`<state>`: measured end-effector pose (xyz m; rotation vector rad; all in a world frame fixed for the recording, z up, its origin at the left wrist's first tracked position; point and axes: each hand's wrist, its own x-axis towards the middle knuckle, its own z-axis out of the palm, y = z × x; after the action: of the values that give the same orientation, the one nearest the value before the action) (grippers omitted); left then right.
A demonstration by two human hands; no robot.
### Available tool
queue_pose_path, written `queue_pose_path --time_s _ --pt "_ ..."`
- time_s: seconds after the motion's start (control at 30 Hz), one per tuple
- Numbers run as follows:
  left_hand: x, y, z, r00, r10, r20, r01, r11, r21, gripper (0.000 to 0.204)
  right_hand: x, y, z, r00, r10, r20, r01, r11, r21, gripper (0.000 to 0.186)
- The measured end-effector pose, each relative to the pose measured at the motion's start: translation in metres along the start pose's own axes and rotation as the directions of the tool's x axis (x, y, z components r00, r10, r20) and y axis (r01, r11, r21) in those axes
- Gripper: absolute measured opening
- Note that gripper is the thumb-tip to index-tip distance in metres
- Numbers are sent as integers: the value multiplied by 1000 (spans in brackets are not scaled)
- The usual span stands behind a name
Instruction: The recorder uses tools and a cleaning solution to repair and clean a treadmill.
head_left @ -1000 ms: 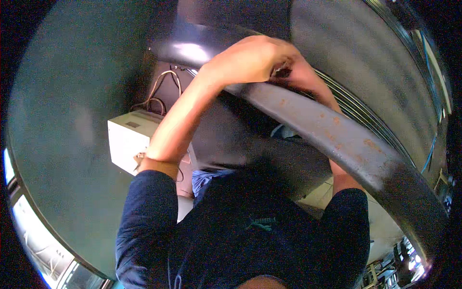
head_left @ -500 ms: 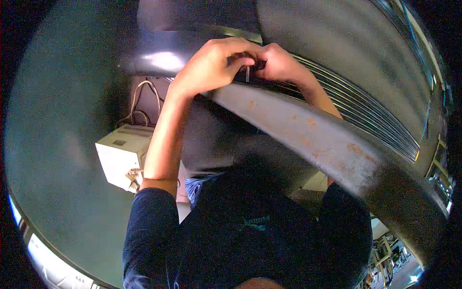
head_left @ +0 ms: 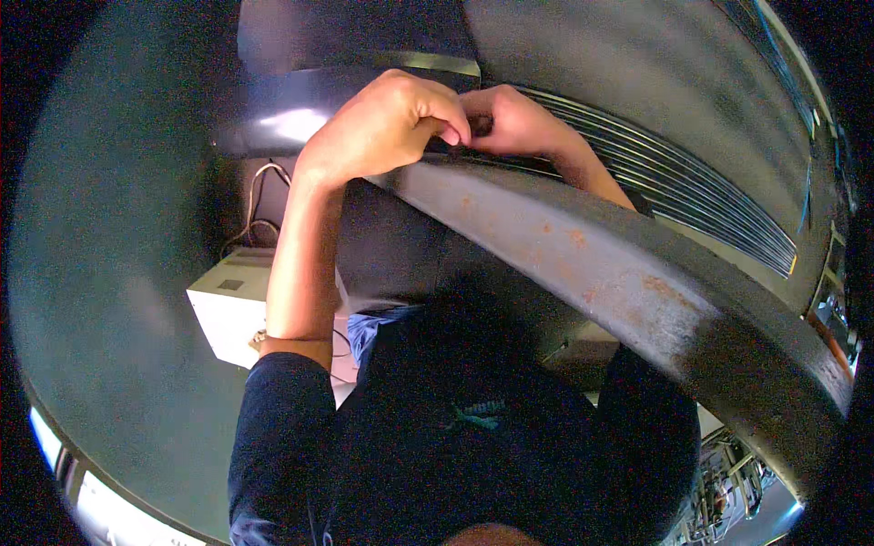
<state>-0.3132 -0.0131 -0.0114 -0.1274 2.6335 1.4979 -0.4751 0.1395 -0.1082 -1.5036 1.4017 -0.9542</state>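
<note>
My left hand (head_left: pixel 396 123) is curled with fingertips bent toward my right hand, above the upper end of a long grey metal beam (head_left: pixel 564 255) with rust spots. My right hand (head_left: pixel 510 123) is closed just beyond it, fingers at a small dark piece (head_left: pixel 482 125) that is mostly hidden and too small to name. Both hands meet in front of a glossy black curved panel (head_left: pixel 291 123). A row of thin parallel metal rods (head_left: pixel 692 191) runs behind my right hand toward the right.
A white box-shaped unit (head_left: pixel 228 323) with beige cables (head_left: pixel 258 191) sits left of my forearm. A large dark green panel (head_left: pixel 109 291) fills the left side. The beam crosses diagonally over my right arm. Metal equipment (head_left: pixel 733 482) shows at the lower right.
My hands have shifted leftward in the picture, along with the surroundings. The thin pin seen between them half a second ago is now hidden behind my left hand's fingers.
</note>
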Motion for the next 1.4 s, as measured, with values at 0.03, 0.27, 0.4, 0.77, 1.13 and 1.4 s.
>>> queue_pose_path --time_s 0.03,0.27,0.4,0.77,1.13,1.4 --pt "6 -5 -4 992 99 73 -98 995 -13 27 0 -1 0 999 13 35 -18 990 140 27" --pt "-2 -10 7 972 63 -228 -118 964 -240 20 3 8 -7 996 -62 69 62 998 1 25" --pt "-16 -5 25 957 11 -289 -69 979 -194 23 2 6 -6 999 16 52 -6 980 -197 31" --pt "-23 -17 26 969 -34 -246 -45 949 -312 25 6 12 -3 999 -42 -7 40 984 -175 32" --pt "-19 17 13 975 -170 -143 161 984 -73 18 1 13 -1 998 -46 -51 36 985 -168 26" --pt "5 -13 -9 949 313 36 -314 935 162 39 4 17 3 997 31 72 -42 986 164 22"
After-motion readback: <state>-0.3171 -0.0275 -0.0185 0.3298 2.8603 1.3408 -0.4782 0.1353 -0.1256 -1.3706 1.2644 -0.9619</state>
